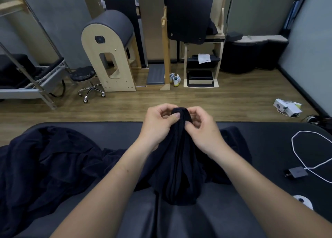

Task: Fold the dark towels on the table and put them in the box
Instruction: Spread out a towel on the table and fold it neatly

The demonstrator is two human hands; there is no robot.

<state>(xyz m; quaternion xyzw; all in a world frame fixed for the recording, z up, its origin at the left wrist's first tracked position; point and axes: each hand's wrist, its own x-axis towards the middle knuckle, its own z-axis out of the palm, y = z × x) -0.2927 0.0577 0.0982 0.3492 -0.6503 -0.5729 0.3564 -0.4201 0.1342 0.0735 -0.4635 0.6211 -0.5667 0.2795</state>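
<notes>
Towel in hand: a dark towel point(177, 158) is held up at its gathered top edge above the desk point(115, 130), its lower end resting on the surface.
Left hand point(158, 123): fingers clamped on the towel's top.
Right hand point(201, 126): fingers pinched on the same edge, just beside.
Other towels point(46, 158): heaped unfolded at the desk's left.
Charger point(297, 172): lying at the right with a white cable point(294, 148).
</notes>
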